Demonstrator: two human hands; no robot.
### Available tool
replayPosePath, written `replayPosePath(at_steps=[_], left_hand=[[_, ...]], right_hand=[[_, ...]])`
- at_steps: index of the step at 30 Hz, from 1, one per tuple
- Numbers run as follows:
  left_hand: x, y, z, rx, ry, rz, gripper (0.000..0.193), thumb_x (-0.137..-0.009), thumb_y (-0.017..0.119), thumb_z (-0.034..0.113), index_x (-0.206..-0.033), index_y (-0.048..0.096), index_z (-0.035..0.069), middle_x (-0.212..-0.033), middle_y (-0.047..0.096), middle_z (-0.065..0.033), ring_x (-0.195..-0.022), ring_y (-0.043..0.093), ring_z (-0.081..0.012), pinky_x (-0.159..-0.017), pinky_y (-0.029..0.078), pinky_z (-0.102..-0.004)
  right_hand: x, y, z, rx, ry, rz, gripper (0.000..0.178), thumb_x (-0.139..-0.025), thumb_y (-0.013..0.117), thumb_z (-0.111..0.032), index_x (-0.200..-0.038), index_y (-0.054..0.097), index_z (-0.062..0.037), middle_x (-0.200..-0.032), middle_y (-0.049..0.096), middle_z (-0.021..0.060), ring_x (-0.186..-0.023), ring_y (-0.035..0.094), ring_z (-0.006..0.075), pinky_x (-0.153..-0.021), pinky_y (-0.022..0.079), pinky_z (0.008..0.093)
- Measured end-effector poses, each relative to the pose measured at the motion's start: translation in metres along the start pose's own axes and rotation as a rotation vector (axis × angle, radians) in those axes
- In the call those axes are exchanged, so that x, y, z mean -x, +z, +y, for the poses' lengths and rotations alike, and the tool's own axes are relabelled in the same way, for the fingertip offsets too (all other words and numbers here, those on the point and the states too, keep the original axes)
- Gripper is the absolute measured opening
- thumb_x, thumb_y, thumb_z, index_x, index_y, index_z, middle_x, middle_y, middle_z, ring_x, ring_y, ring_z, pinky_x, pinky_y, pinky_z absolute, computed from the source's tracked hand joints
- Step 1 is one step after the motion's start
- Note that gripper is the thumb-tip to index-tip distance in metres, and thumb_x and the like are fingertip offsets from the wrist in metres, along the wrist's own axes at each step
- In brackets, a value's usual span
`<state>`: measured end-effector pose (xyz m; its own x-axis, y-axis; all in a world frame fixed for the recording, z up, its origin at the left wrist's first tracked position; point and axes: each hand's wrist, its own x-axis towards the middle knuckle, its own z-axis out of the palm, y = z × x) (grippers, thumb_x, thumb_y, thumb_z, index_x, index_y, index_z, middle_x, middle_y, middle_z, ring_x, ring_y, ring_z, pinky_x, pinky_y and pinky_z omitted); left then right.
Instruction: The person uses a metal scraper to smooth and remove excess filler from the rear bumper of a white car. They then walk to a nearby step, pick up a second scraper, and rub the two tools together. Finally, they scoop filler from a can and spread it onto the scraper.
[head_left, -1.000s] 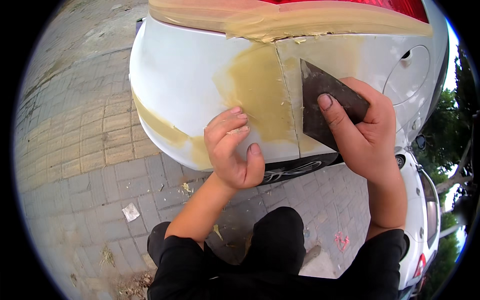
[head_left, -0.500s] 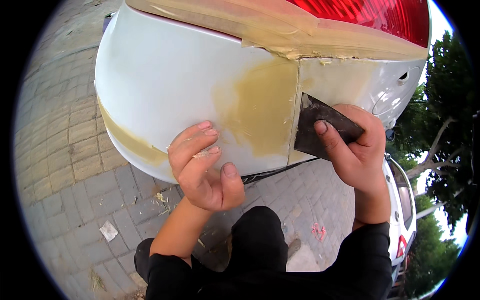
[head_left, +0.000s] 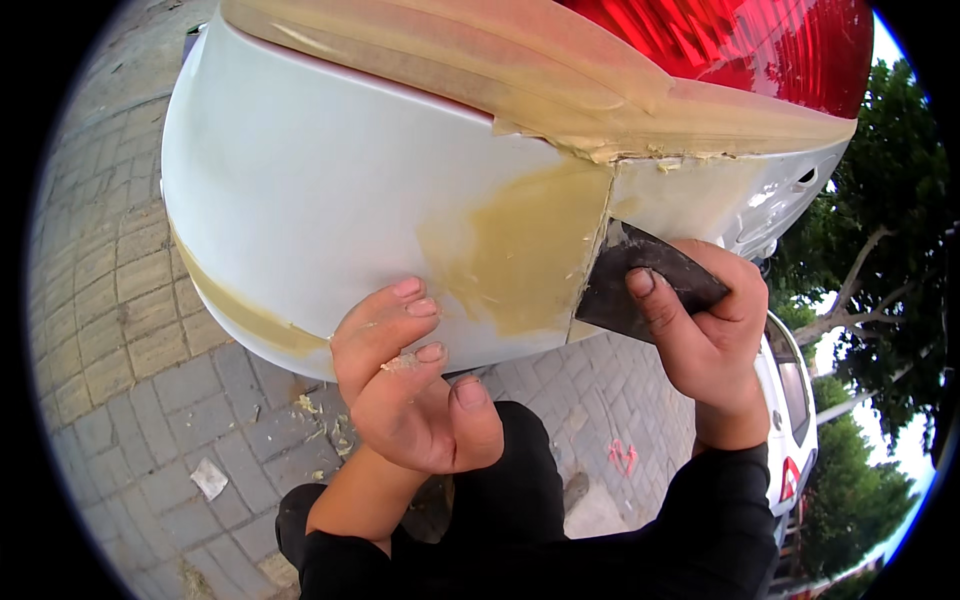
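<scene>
A black putty spreader (head_left: 628, 285), flat and rectangular, is pinched in my right hand (head_left: 705, 325), thumb on its near face. Its left edge lies along the seam between the white bumper (head_left: 310, 170) and the neighbouring panel (head_left: 700, 190). Left of that seam, a tan filler patch (head_left: 530, 245) covers part of the bumper, its edges feathered. My left hand (head_left: 410, 390) is held in front of the bumper's lower part, palm up, with fingers loosely curled and apart. Nothing sits in it; pale filler crumbs cling to one finger.
Masking tape (head_left: 440, 70) runs along the bumper's top, below a red tail light (head_left: 740, 50). A tan strip (head_left: 245, 310) marks the bumper's lower left. Filler scraps (head_left: 320, 420) and a white scrap (head_left: 208, 479) lie on the paving. Another white car (head_left: 790, 400) stands at right.
The view has shifted, so the bumper's seam and tail light sit lower. My right hand and the spreader have moved slightly down in the picture; my left hand appears a little larger.
</scene>
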<state>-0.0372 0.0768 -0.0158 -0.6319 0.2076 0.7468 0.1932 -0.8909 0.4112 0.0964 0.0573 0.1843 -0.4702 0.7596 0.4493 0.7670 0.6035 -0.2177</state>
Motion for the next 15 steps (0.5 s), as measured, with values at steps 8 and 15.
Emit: replayPosePath(at_steps=[8, 15], left_hand=[[-0.013, -0.019, 0.001, -0.006, -0.013, 0.005, 0.040, -0.087, 0.049, 0.011, -0.126, 0.046, 0.005, -0.124, 0.054, -0.0199, -0.116, 0.056, -0.0383, -0.093, 0.047, -0.0474], [-0.003, -0.003, 0.008, 0.075, -0.072, 0.071, 0.034, -0.085, 0.056, 0.010, -0.117, 0.049, 0.003, -0.116, 0.056, -0.0205, -0.106, 0.059, -0.0362, -0.096, 0.051, -0.0511]], right_hand=[[-0.007, -0.002, -0.013, 0.045, 0.088, -0.002, 0.008, -0.090, 0.072, -0.003, -0.085, 0.069, 0.0028, -0.065, 0.063, 0.0063, -0.057, 0.056, 0.0107, -0.054, 0.044, 0.0253], [-0.013, 0.000, -0.017, 0.104, -0.056, -0.021, 0.011, -0.091, 0.071, -0.005, -0.083, 0.068, 0.0027, -0.062, 0.060, 0.0060, -0.055, 0.051, 0.0088, -0.051, 0.042, 0.0264]])
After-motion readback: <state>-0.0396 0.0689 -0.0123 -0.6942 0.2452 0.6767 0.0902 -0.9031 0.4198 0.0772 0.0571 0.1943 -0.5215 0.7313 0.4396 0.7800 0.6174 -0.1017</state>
